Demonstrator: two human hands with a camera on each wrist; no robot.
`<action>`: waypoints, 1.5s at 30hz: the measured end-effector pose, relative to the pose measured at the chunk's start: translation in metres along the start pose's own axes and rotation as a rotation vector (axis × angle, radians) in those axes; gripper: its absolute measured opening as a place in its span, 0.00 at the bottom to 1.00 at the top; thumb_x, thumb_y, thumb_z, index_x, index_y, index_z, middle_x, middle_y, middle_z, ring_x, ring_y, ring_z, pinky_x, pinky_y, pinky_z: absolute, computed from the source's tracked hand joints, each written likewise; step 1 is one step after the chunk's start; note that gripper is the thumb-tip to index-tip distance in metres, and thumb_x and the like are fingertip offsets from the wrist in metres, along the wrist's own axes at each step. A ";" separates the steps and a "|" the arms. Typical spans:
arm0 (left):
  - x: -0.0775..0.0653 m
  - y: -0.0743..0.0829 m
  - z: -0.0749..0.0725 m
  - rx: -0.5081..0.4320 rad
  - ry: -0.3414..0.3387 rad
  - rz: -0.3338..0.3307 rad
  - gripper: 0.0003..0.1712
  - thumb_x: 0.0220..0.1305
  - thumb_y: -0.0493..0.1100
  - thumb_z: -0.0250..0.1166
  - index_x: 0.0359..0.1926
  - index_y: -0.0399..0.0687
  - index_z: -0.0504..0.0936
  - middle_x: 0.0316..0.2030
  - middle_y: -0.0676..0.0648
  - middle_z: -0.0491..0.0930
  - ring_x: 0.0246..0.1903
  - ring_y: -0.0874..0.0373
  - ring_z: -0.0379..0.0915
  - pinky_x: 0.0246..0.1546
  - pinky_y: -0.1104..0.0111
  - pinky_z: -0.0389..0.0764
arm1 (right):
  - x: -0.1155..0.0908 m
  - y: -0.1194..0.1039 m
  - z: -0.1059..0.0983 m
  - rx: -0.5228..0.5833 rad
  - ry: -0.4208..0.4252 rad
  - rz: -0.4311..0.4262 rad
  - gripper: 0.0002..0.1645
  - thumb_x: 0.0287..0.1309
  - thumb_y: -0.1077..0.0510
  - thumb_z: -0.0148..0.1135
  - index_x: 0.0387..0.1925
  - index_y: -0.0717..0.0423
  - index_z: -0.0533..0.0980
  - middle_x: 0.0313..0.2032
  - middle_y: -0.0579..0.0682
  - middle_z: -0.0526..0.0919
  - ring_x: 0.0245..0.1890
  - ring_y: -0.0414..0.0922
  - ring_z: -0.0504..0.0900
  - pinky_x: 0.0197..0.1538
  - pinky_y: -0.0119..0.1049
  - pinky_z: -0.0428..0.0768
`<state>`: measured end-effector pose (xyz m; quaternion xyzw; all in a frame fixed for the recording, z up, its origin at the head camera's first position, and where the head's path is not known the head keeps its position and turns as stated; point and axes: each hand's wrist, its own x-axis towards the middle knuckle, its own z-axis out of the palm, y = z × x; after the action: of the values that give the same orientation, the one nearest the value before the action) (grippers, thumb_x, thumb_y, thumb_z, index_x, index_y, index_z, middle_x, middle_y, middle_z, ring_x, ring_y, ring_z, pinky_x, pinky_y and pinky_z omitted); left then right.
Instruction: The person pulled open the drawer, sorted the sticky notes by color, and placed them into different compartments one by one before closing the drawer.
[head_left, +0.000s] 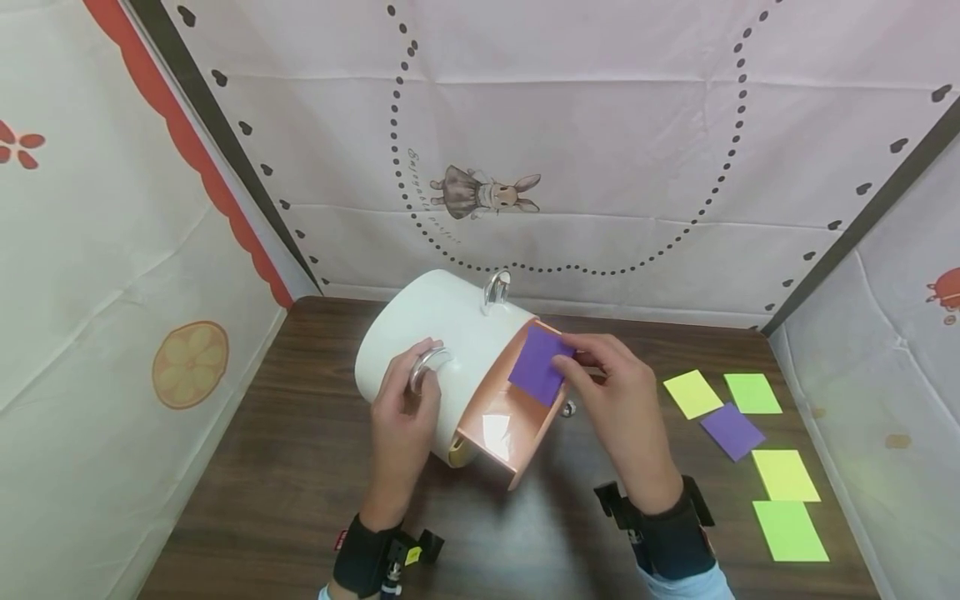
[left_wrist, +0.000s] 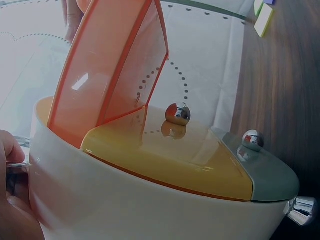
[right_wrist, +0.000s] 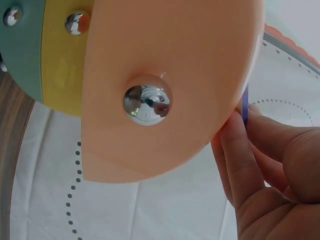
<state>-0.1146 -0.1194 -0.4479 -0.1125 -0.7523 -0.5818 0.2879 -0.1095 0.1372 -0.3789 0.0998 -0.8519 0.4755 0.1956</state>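
A white rounded box (head_left: 427, 325) with metal feet lies tilted on the table, its orange drawer (head_left: 480, 408) pulled out. My left hand (head_left: 401, 412) grips one shiny metal foot (head_left: 427, 367) on the box's side. Between the thumb and fingers of my right hand (head_left: 618, 408) is a purple sticky note (head_left: 536, 367), which overlaps the inside of the drawer. In the right wrist view only the thin edge of the note (right_wrist: 245, 105) shows, right at the orange rim. A yellow drawer (left_wrist: 165, 155) and a green drawer (left_wrist: 275, 172) sit closed beside the orange one, each with a round silver knob.
Several sticky notes lie at the right of the wooden table (head_left: 300, 483): a yellow one (head_left: 693, 394), a green one (head_left: 753, 393), a purple one (head_left: 732, 432), another yellow (head_left: 786, 475) and another green (head_left: 791, 531). Printed white cloth (head_left: 600, 150) walls the table's back and sides.
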 end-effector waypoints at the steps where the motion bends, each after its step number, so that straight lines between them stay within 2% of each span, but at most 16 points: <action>1: 0.000 0.000 0.000 0.002 0.000 0.000 0.25 0.74 0.28 0.61 0.67 0.48 0.82 0.61 0.50 0.81 0.61 0.52 0.77 0.67 0.63 0.75 | 0.001 0.000 0.000 -0.007 -0.012 0.003 0.23 0.60 0.61 0.78 0.57 0.57 0.86 0.50 0.51 0.86 0.45 0.45 0.87 0.48 0.43 0.89; 5: 0.000 0.000 0.000 -0.011 0.006 0.006 0.24 0.73 0.27 0.61 0.66 0.46 0.82 0.61 0.48 0.81 0.61 0.52 0.77 0.66 0.64 0.76 | 0.005 -0.003 0.001 -0.020 -0.063 0.001 0.22 0.61 0.61 0.78 0.57 0.58 0.86 0.50 0.51 0.86 0.45 0.46 0.86 0.48 0.44 0.90; 6: 0.001 0.006 0.000 -0.014 0.010 0.011 0.24 0.73 0.26 0.61 0.66 0.43 0.82 0.60 0.46 0.82 0.60 0.50 0.78 0.66 0.65 0.76 | 0.006 -0.004 0.001 -0.019 -0.079 -0.005 0.21 0.62 0.62 0.77 0.56 0.57 0.86 0.50 0.50 0.86 0.46 0.45 0.86 0.48 0.44 0.89; 9: 0.001 0.006 0.001 -0.029 0.017 0.011 0.24 0.72 0.25 0.60 0.65 0.41 0.82 0.60 0.45 0.82 0.60 0.51 0.78 0.66 0.66 0.76 | 0.010 -0.005 0.004 -0.014 -0.133 -0.024 0.19 0.63 0.64 0.75 0.55 0.58 0.86 0.49 0.50 0.87 0.46 0.46 0.86 0.49 0.45 0.89; 13: 0.002 0.016 0.001 -0.023 0.015 -0.003 0.24 0.71 0.23 0.60 0.64 0.38 0.81 0.59 0.42 0.82 0.60 0.50 0.78 0.66 0.66 0.76 | 0.014 -0.002 0.010 -0.033 -0.184 -0.050 0.18 0.63 0.67 0.74 0.54 0.58 0.87 0.49 0.52 0.87 0.46 0.48 0.87 0.50 0.46 0.89; 17: 0.006 0.037 0.001 -0.030 0.012 -0.005 0.23 0.69 0.21 0.59 0.63 0.32 0.80 0.59 0.38 0.81 0.59 0.47 0.78 0.65 0.68 0.76 | 0.017 -0.002 0.012 -0.089 -0.212 -0.057 0.17 0.62 0.67 0.75 0.53 0.59 0.87 0.48 0.53 0.87 0.45 0.50 0.86 0.50 0.48 0.89; 23: 0.005 0.040 0.001 -0.029 0.012 0.004 0.23 0.70 0.22 0.58 0.63 0.32 0.80 0.58 0.39 0.81 0.58 0.47 0.78 0.65 0.69 0.76 | 0.021 -0.003 0.017 -0.189 -0.264 -0.033 0.13 0.62 0.68 0.74 0.49 0.62 0.88 0.47 0.54 0.85 0.44 0.51 0.85 0.48 0.47 0.90; 36: 0.005 0.037 0.001 -0.044 0.008 -0.007 0.23 0.69 0.21 0.58 0.63 0.33 0.80 0.59 0.39 0.81 0.59 0.48 0.77 0.65 0.68 0.76 | 0.019 0.000 0.021 -0.186 -0.204 -0.067 0.14 0.61 0.69 0.75 0.49 0.63 0.89 0.46 0.54 0.85 0.47 0.52 0.86 0.51 0.48 0.88; 45: 0.004 0.033 0.001 -0.028 0.008 -0.014 0.23 0.70 0.22 0.58 0.63 0.35 0.81 0.59 0.40 0.81 0.58 0.48 0.77 0.65 0.70 0.76 | 0.017 0.002 0.021 -0.189 -0.189 -0.095 0.16 0.60 0.71 0.75 0.51 0.63 0.88 0.53 0.56 0.86 0.56 0.54 0.85 0.55 0.49 0.86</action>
<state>-0.1015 -0.1090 -0.4193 -0.1092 -0.7435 -0.5949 0.2854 -0.1311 0.1208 -0.3830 0.1653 -0.9018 0.3719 0.1454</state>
